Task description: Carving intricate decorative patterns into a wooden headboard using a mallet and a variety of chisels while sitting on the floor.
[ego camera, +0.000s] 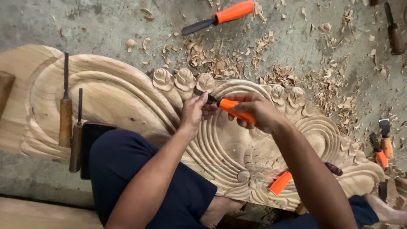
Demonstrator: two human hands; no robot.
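Right now the person is sitting on the carved wooden panel [127,97], working a chisel with an orange handle [237,111] at the row of rosettes along its far edge. The right hand [258,111] is wrapped tight around the handle, while the left hand [193,111] is pinching the blade near its tip, fingers pressed together just beside the cut. That is where I would worry: if the blade is slipping off the grain, it could be jumping into those guiding fingers, or gouging a rosette [205,82] already finished. The bare foot [220,210] tucked under the near edge is also lying close to loose tools.

Counting: two wooden-handled chisels [65,114] are resting on the left of the panel beside a dark flat phone [91,140]; orange-handled chisels number five that I can see, one in hand, one on the far floor [231,12], one lying on the panel [280,183], two at the right [383,146]. Shavings [220,63] are littering the concrete floor [85,21].
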